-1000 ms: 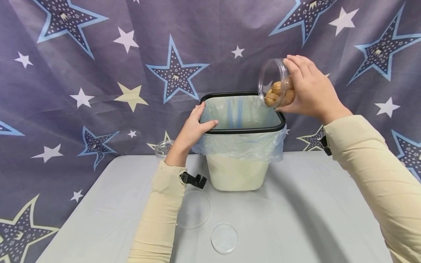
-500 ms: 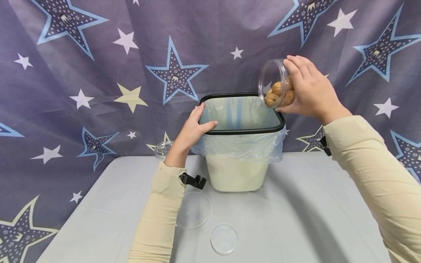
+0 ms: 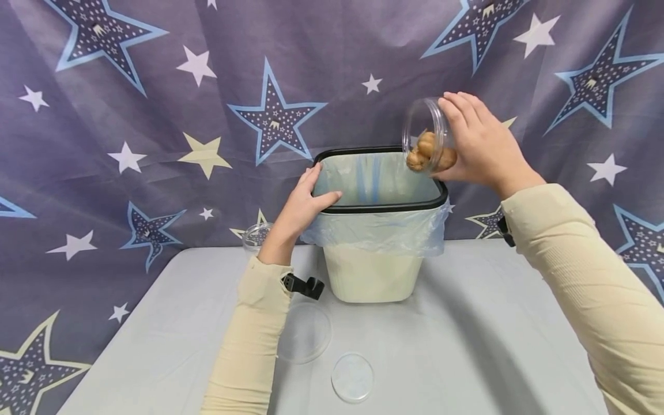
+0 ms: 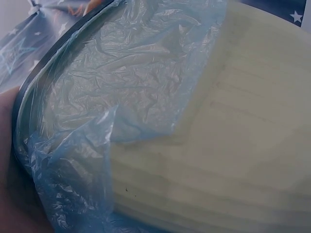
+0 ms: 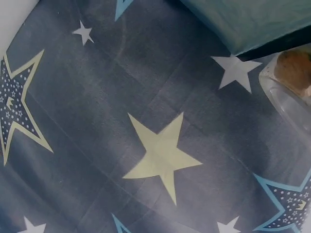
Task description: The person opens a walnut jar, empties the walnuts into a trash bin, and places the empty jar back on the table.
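Observation:
My right hand (image 3: 479, 141) grips a clear plastic jar (image 3: 440, 129) from its base end, above the right back corner of the trash bin (image 3: 374, 274). Tipped on its side, its mouth facing left, the jar holds several brown walnuts (image 3: 425, 145), gathered along its lower side. My left hand (image 3: 303, 199) holds the bin's left rim, thumb over the front corner. A translucent blue bag (image 3: 384, 230) lines the bin and folds down outside under the black rim (image 3: 386, 207). In the right wrist view, the jar (image 5: 286, 104) shows at the right edge; the hand is out of frame.
Behind my left wrist stands another clear container (image 3: 256, 235), partly hidden. A large clear lid (image 3: 305, 334) and a smaller clear disc (image 3: 353, 377) lie on the white-covered table (image 3: 441, 357). A star-patterned cloth (image 3: 332, 69) hangs right behind the table.
My right hand has shifted slightly left and down with the jar, tipping it a little more. Walnuts have moved toward its mouth. My left hand stays on the rim.

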Demonstrator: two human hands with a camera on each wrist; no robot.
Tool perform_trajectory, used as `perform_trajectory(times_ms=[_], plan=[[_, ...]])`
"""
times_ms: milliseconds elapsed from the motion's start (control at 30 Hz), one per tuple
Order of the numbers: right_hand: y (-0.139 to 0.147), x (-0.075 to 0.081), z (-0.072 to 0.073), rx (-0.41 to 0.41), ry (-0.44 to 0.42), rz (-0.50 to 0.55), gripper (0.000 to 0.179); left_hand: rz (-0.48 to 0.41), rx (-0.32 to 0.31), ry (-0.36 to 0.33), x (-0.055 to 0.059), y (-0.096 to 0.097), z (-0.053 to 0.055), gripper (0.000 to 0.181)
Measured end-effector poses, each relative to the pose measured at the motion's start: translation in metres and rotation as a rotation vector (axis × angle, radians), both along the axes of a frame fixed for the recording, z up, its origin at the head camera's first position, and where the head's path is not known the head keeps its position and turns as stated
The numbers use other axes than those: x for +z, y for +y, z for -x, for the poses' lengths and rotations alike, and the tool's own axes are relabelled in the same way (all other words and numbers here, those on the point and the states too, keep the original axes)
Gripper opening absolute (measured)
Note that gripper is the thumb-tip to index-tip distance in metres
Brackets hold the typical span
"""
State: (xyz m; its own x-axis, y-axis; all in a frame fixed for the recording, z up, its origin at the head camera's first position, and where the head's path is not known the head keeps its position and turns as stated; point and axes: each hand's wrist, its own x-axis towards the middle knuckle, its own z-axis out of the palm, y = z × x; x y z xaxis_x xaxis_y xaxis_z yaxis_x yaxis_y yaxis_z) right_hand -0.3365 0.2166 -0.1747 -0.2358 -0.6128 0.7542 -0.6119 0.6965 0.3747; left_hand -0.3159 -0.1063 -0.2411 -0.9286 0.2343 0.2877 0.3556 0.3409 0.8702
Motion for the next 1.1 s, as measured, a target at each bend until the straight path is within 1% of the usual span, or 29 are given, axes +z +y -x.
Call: perform_trajectory(times_ms=[133,300,600,800,1100], plan=[[0.0024,-0.0015,0.0007,0.004,-0.005,0.008,0.111,-0.002,-0.003,0.001,-0.0005,0.0004,0.0004,0.081],[0.0027,-0.0008,0.0007,0.012,-0.031,0.052,0.112,-0.002,-0.003,-0.002,-0.0008,0.0003,0.0001,0.081],[0.0031,-0.0031,0.0007,0.008,-0.006,0.014,0.108,0.003,0.001,-0.003,-0.0014,-0.0003,-0.0006,0.081],[0.0041,-0.0026,0.0010,0.016,0.000,0.013,0.110,0.000,0.003,-0.001,-0.0013,-0.0001,0.0000,0.082],[0.0064,-0.0029,-0.0002,0.006,0.009,-0.007,0.112,-0.003,0.002,-0.001,-0.0013,-0.0004,0.0001,0.082]])
